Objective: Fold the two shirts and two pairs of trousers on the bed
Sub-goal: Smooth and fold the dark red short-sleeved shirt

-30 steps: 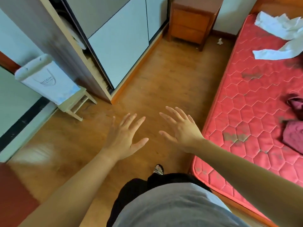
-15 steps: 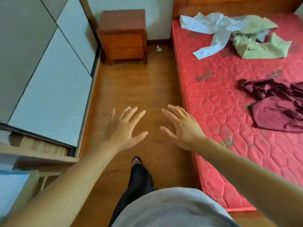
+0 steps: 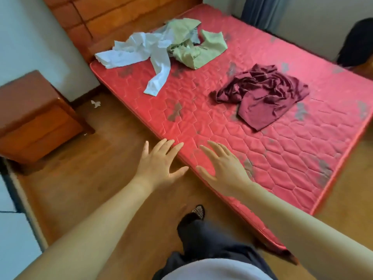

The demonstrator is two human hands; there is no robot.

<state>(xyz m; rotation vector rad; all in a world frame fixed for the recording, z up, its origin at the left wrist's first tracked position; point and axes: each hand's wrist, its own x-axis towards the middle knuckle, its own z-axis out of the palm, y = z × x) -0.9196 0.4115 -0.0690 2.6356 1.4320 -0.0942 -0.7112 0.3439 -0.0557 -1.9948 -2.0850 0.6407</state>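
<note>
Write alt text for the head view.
An open left hand and open right hand reach toward a red mattress strewn with unfolded clothes: a pale blue garment, a green garment and a maroon heap. A nightstand stands nearby.

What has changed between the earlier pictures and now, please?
The head view swung right until nearly the whole mattress shows, bringing the left hand and right hand to its near edge. Nothing was taken hold of. Both hands stay open and spread; the white garment, green garment and maroon garment stay crumpled, untouched.

The view swings onto the bed point(image 3: 282, 158): the right hand point(image 3: 224, 168) now hovers over its near edge, and the maroon garment point(image 3: 262, 91) shows whole.
</note>
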